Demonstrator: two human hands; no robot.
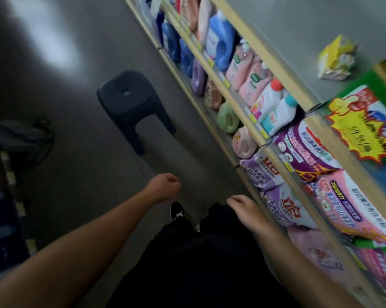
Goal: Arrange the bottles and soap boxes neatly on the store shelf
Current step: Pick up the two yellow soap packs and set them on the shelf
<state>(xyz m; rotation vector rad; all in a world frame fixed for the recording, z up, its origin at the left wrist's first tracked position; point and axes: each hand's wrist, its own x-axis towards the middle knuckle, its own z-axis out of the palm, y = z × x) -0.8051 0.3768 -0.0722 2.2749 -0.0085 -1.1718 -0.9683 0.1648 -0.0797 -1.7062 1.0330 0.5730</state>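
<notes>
Both hands are empty, so I'd call this between picks, not mid-placement. My left hand (165, 187), at about 7 o'clock from frame centre, hangs with fingers loosely curled, gripping nothing. Above it at 11 o'clock sits a dark stool (132, 107): moulded plastic, matte, round hole in the seat, splayed legs, on a smooth grey floor (65, 141) with a soft glare patch.

My right hand (243, 207), at 5 o'clock, is relaxed too, fingers lightly bent, just beside the shelf (243, 112) edge, touching no product as far as I can tell.

Progress, my judgement: the bottles look mostly done. Blue jugs (223, 45) with moulded handles, pink pump bottles (247, 76) and white bottles (274, 101) with red and teal caps stand in packed rows at 1 o'clock, glossy hard plastic. On the tier below, purple, green and pink jugs line up likewise. The frame is blurred, so small gaps or turned labels I can't tell.

At 3 to 4 o'clock lie soft detergent bags (309, 156), purple and pink, crinkly film, stacked flat. What's left: a yellow soap box (336, 58) at 2 o'clock, printed carton, lies alone and tilted on the grey top shelf board, well apart from everything. A green carton (365, 121) with a yellow starburst price tag sits to its lower right.
</notes>
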